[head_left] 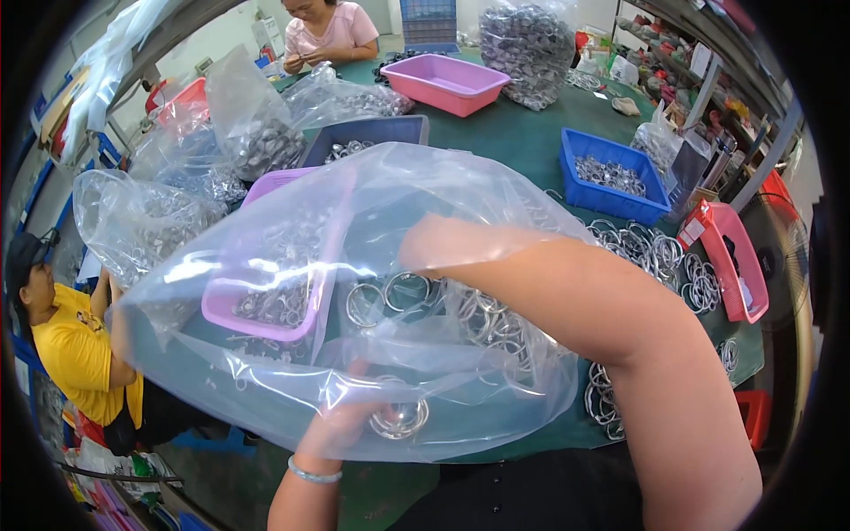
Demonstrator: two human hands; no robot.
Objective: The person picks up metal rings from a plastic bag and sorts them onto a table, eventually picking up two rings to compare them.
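Note:
A big clear plastic bag [266,363] spreads across the middle of the view in front of me. My right hand [423,246] is at the bag's upper part, smeared by motion; its fingers do not show clearly. Through the film I see my left hand [345,411] low in the middle, blurred, beside a few shiny metal rings [400,419]; whether it grips them or the film is unclear. Two more large rings [364,305] show through the plastic above it. A pile of metal rings [491,323] lies under my right forearm.
A lavender bin [212,310] of small metal parts stands partly behind the film. Around the green table are a blue bin [620,202], a pink tub [447,80], heaped rings [646,248] and bags of parts [527,53]. Two people sit at far and left.

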